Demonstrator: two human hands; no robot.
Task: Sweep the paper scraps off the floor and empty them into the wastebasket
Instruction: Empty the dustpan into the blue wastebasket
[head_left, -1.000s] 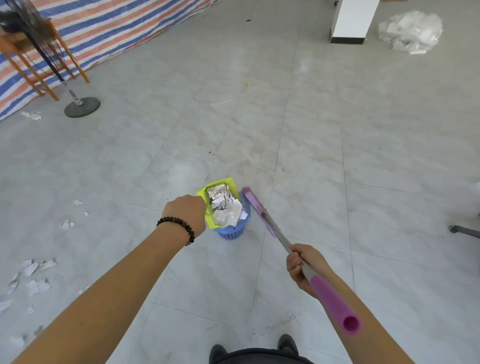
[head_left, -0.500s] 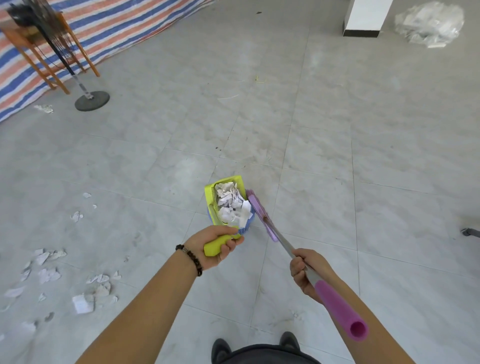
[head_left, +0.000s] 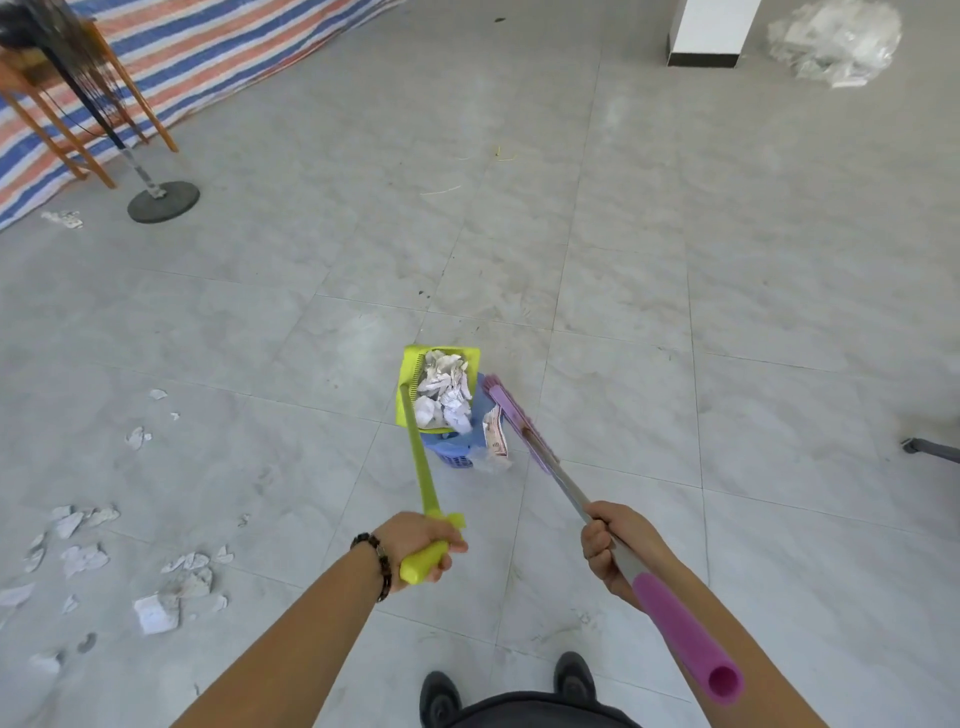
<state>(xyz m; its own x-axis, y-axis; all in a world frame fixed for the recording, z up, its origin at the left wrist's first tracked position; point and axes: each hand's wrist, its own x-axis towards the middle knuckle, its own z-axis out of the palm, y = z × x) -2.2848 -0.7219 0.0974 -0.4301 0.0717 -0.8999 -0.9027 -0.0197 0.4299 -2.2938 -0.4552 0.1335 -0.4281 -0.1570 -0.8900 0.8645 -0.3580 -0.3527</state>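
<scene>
Since a moment ago, the left hand has drawn back toward the body, fist closed on the end of the yellow-green dustpan handle. Its pan, full of crumpled paper scraps, hangs over the blue wastebasket. Right hand grips the purple broom shaft, bristles beside the basket; loose scraps litter the floor at left

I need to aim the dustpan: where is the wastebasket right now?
In the head view the blue wastebasket sits on the floor at centre, directly under the loaded green dustpan, with the purple broom head just to its right.
</scene>
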